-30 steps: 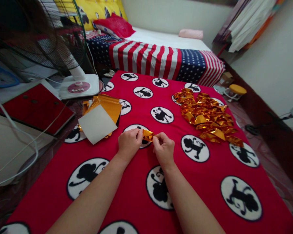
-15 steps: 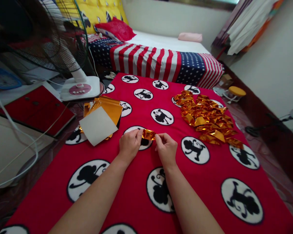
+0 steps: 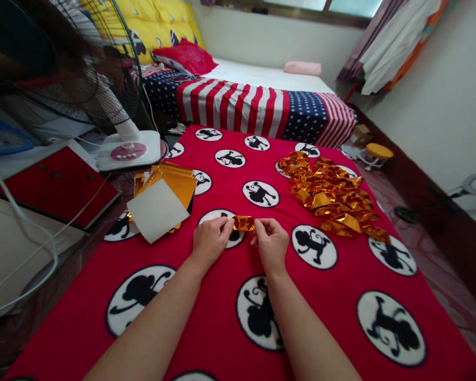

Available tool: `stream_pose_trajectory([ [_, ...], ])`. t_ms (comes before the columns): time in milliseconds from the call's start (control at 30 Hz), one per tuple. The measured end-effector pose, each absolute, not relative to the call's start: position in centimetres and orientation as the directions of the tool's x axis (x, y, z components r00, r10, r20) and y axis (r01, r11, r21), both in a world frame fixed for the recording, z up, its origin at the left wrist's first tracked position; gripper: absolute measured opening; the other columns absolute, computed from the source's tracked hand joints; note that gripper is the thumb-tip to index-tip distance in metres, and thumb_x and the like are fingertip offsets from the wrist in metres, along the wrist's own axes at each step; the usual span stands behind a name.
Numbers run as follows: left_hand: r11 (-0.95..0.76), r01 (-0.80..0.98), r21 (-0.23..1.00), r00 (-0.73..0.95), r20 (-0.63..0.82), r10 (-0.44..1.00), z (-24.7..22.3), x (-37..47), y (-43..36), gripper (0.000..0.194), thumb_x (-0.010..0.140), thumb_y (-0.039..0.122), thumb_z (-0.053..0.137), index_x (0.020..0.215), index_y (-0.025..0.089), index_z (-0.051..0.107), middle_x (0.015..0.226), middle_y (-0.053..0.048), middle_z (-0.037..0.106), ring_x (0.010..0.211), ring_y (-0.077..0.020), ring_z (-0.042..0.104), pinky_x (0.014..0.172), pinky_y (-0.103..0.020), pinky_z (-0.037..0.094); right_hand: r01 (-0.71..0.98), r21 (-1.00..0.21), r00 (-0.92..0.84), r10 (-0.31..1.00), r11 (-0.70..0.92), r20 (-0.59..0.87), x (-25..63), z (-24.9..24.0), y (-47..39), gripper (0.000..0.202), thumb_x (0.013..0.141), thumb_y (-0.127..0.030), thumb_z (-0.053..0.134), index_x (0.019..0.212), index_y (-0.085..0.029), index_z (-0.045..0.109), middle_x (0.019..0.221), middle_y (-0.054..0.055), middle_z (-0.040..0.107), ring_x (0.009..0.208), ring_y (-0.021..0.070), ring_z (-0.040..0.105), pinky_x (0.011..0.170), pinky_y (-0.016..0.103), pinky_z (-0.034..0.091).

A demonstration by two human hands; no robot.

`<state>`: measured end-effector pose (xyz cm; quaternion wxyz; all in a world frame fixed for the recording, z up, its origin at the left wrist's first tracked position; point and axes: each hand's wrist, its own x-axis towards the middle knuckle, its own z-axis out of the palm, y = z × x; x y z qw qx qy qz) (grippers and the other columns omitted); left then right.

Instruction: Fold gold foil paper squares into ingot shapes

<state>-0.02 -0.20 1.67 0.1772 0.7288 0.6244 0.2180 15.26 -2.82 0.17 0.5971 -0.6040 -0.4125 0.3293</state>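
Note:
A small folded piece of shiny gold foil paper [image 3: 244, 223] is stretched between my two hands, just over the red cloth. My left hand [image 3: 213, 238] pinches its left end between thumb and fingers. At the opposite end, my right hand [image 3: 270, 241] pinches the foil the same way. Off to the left lies a stack of gold foil sheets [image 3: 182, 188], with a pale square sheet [image 3: 157, 210] on top, its plain side up. Over on the right sits a heap of folded gold foil pieces [image 3: 333, 196].
The red cloth [image 3: 174, 338] with monkey figures in white ovals covers the surface. An electric fan [image 3: 129, 148] stands at the left beside a red panel [image 3: 59, 182]. Behind is a bed with a striped and starred cover [image 3: 238, 106]. A yellow stool [image 3: 380, 151] stands at right.
The view has tilted slightly upward, so more of the window shows. Both hands keep their pinch on the foil piece, which looks slightly more opened out in its middle.

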Motion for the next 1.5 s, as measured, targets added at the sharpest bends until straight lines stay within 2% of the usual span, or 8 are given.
stream_pose_trajectory([
  [133,-0.197,0.859,0.473,0.162,0.113,0.98,1.69,0.12,-0.28,0.038,0.095,0.041,0.039,0.076,0.021,0.067,0.072,-0.005,0.069,0.067,-0.0176,0.058,0.056,-0.029,0.023,0.179,-0.983,0.435,0.893,0.04,0.116,15.16,0.13,-2.78,0.023,0.082,-0.04,0.064,0.075,-0.018,0.061,0.053,-0.004,0.059,0.036,0.0102,0.052,0.037,0.02,0.038],
  [333,-0.3,0.774,0.557,0.244,0.175,0.954,1.38,-0.03,-0.14,0.039,0.095,0.035,0.038,0.069,0.02,0.062,0.067,-0.004,0.065,0.062,-0.0157,0.055,0.058,-0.028,0.026,0.261,-0.965,0.426,0.894,0.027,0.14,15.16,0.09,-2.88,0.022,0.081,-0.036,0.065,0.069,-0.019,0.06,0.048,-0.005,0.056,0.036,0.0107,0.051,0.037,0.02,0.037],
  [667,-0.312,0.682,0.661,0.275,0.163,0.947,1.42,-0.21,0.1,0.039,0.092,0.033,0.039,0.06,0.019,0.056,0.056,0.0,0.054,0.055,-0.0131,0.048,0.057,-0.027,0.027,0.177,-0.984,0.468,0.88,-0.01,0.076,15.13,0.39,-2.8,0.02,0.078,-0.033,0.066,0.066,-0.018,0.06,0.047,-0.006,0.055,0.033,0.0103,0.049,0.034,0.02,0.033],
  [867,-0.347,0.719,0.603,0.31,0.169,0.936,1.17,-0.13,-0.02,0.038,0.092,0.033,0.041,0.063,0.019,0.06,0.059,-0.001,0.059,0.056,-0.0137,0.05,0.058,-0.028,0.026,0.174,-0.985,0.463,0.883,-0.011,0.072,15.23,0.2,-2.79,0.019,0.078,-0.033,0.066,0.067,-0.018,0.06,0.046,-0.006,0.055,0.034,0.0102,0.049,0.034,0.019,0.033],
  [1100,-0.265,0.641,0.721,0.246,0.135,0.96,1.52,-0.21,-0.05,0.048,0.096,0.043,0.036,0.063,0.018,0.061,0.059,-0.002,0.061,0.057,-0.0136,0.053,0.057,-0.026,0.03,0.167,-0.986,0.437,0.895,0.02,0.092,15.45,0.22,-2.87,0.018,0.078,-0.034,0.065,0.073,-0.017,0.061,0.051,-0.004,0.058,0.035,0.0099,0.05,0.036,0.02,0.037],
  [1233,-0.239,0.589,0.772,0.211,0.138,0.968,1.42,-0.28,-0.02,0.054,0.097,0.049,0.031,0.068,0.018,0.064,0.062,-0.003,0.064,0.059,-0.0148,0.056,0.057,-0.026,0.033,0.1,-0.994,0.445,0.892,0.04,0.081,15.39,0.01,-2.92,0.017,0.078,-0.033,0.064,0.083,-0.017,0.065,0.067,0.0,0.067,0.046,0.0128,0.061,0.044,0.022,0.048],
  [1333,-0.274,0.552,0.788,0.239,0.166,0.957,1.32,-0.34,0.06,0.049,0.097,0.049,0.034,0.078,0.018,0.067,0.07,-0.004,0.067,0.065,-0.0154,0.059,0.06,-0.025,0.037,0.066,-0.991,0.473,0.871,0.113,0.131,15.33,-0.27,-2.82,0.017,0.078,-0.031,0.064,0.087,-0.017,0.066,0.079,0.003,0.07,0.065,0.0168,0.069,0.062,0.028,0.057],
  [1500,-0.26,0.484,0.836,0.257,0.149,0.955,1.26,-0.37,0.11,0.041,0.094,0.05,0.043,0.099,0.018,0.069,0.087,-0.005,0.073,0.075,-0.0168,0.063,0.064,-0.025,0.043,0.05,-0.977,0.498,0.843,0.207,0.204,15.24,-0.42,-2.69,0.014,0.079,-0.026,0.063,0.089,-0.017,0.067,0.084,0.004,0.07,0.077,0.0175,0.068,0.077,0.032,0.057],
])
